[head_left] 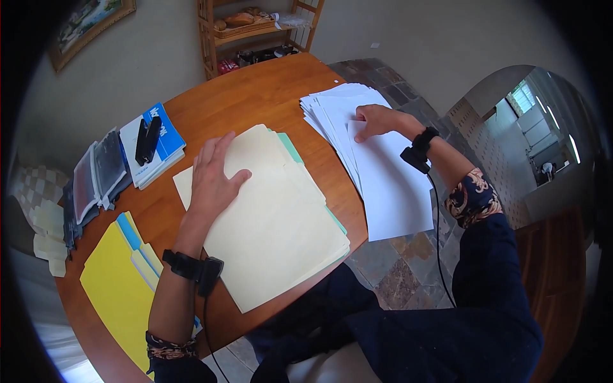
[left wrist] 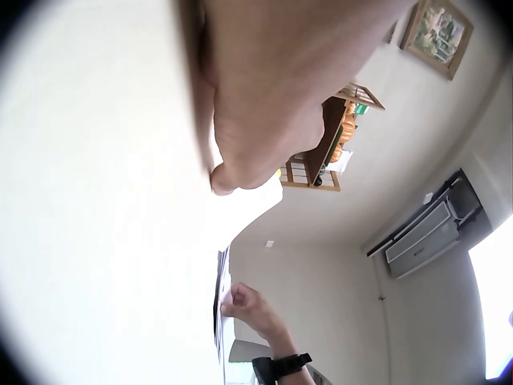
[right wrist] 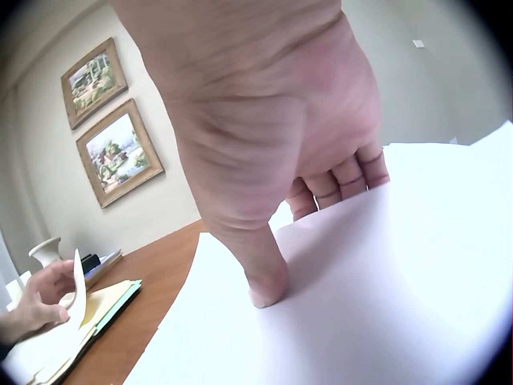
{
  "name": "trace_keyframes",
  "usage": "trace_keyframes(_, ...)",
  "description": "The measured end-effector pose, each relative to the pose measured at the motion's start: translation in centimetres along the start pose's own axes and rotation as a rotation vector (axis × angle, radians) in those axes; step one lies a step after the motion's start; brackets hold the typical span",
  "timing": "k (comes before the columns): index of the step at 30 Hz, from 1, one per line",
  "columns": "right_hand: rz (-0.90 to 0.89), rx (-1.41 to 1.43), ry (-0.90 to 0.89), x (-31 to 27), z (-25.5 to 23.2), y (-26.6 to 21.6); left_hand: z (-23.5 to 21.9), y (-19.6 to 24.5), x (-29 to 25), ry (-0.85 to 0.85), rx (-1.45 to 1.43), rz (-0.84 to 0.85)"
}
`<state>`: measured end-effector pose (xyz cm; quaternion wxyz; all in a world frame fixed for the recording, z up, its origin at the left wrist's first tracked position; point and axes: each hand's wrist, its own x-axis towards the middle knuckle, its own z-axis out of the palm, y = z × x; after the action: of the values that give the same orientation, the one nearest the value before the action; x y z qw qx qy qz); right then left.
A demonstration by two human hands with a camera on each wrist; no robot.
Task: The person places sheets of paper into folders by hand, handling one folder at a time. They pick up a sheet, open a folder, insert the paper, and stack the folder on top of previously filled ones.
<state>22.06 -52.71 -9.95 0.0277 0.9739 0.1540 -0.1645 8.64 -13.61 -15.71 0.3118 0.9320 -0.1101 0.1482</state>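
In the head view my left hand (head_left: 216, 179) rests on the top of a cream file folder (head_left: 274, 223), fingers extended near its upper edge and thumb out to the side. Green folder edges (head_left: 292, 148) show beneath the cream one. My right hand (head_left: 380, 122) pinches the upper end of a white sheet of paper (head_left: 396, 185) over a stack of paper (head_left: 319, 112). Seen from the right wrist, the thumb (right wrist: 268, 281) lies on top of this sheet while the fingers (right wrist: 345, 180) reach behind its edge.
Yellow folders (head_left: 118, 287) lie at the left. A black stapler (head_left: 147, 139) sits on notebooks (head_left: 172, 131), beside dark zip pouches (head_left: 99, 169). The wooden table (head_left: 255, 83) ends just right of the paper. A shelf (head_left: 249, 35) with bread stands behind.
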Motion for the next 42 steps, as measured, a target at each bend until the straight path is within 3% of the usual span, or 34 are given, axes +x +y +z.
trace_keyframes(5, -0.035, 0.089, 0.058, 0.8, 0.0, 2.0, 0.3, -1.8, 0.4, 0.121, -0.157, 0.075)
trace_keyframes(7, 0.002, 0.136, -0.058, -0.4, -3.5, 0.5, 0.6, -2.8, 0.6, 0.191, -0.235, 0.037)
trace_keyframes(9, -0.043, 0.254, 0.087, -1.6, -6.1, 0.1, 0.4, -3.2, 0.5, 0.255, -0.313, 0.009)
trace_keyframes(11, -0.053, 0.331, 0.232, -3.2, -9.4, -0.7, -0.1, -3.0, 0.6, 0.262, -0.498, -0.195)
trace_keyframes(15, -0.269, 0.704, 0.085, -3.5, -14.6, 0.8, -0.5, -4.1, 0.7, 0.315, -0.507, -0.242)
trace_keyframes(17, -0.369, 0.806, 0.054, -3.3, -15.8, 0.6, -0.3, -5.9, 1.2, 0.385, -0.866, -0.262)
trace_keyframes(18, -0.459, 0.848, 0.026, -2.8, -16.1, 0.6, -0.5, -6.2, 1.3, 0.388, -0.858, -0.265)
trace_keyframes(20, -0.625, 0.947, -0.035, -0.7, -15.6, 0.7, -1.4, -6.7, 1.5, 0.434, -1.437, -0.271)
trace_keyframes(21, -0.639, 0.953, -0.05, -0.1, -15.2, -0.1, -0.4, -11.0, 2.2, 0.181, -1.757, 0.134)
trace_keyframes(23, -0.658, 1.143, -0.368, 1.3, -13.5, -3.2, 0.4, -15.7, 3.8, -0.085, -1.842, 0.41)
trace_keyframes(24, -0.648, 1.107, -0.336, 2.1, -12.1, -4.8, 0.1, -16.5, 4.0, -0.182, -1.865, 0.496)
trace_keyframes(25, -0.601, 1.039, -0.457, 3.2, -11.1, -6.4, 0.1, -17.1, 3.5, -0.15, -1.847, 0.46)
trace_keyframes(28, -0.479, 1.016, -0.57, -0.7, -9.3, -14.1, -2.8, -15.4, 2.8, -0.203, -1.893, 0.462)
trace_keyframes(30, -0.429, 0.945, -0.644, -2.0, -8.9, -19.5, -4.5, -14.5, 2.9, -0.423, -1.802, 0.616)
trace_keyframes(31, -0.406, 0.887, -0.67, -2.5, -8.9, -21.9, -5.2, -14.2, 2.6, -0.42, -1.807, 0.618)
trace_keyframes(33, -0.405, 0.88, -0.697, -3.2, -8.8, -24.6, -6.4, -12.6, 1.9, -0.464, -1.693, 0.492)
trace_keyframes(35, -0.401, 0.883, -0.737, -3.6, -8.4, -26.1, -7.1, -10.3, 1.3, -0.451, -1.667, 0.474)
trace_keyframes(37, -0.439, 0.475, -0.436, -3.6, -7.8, -27.4, -7.1, -9.2, 1.1, -0.434, -1.653, 0.452)
trace_keyframes(38, -0.553, 0.355, -0.325, -3.4, -7.6, -27.6, -6.9, -9.3, 1.4, -0.434, -1.642, 0.474)
trace_keyframes(42, -0.56, 0.402, -0.232, -3.3, -7.2, -27.6, -6.8, -9.5, 2.7, -0.461, -1.624, 0.513)
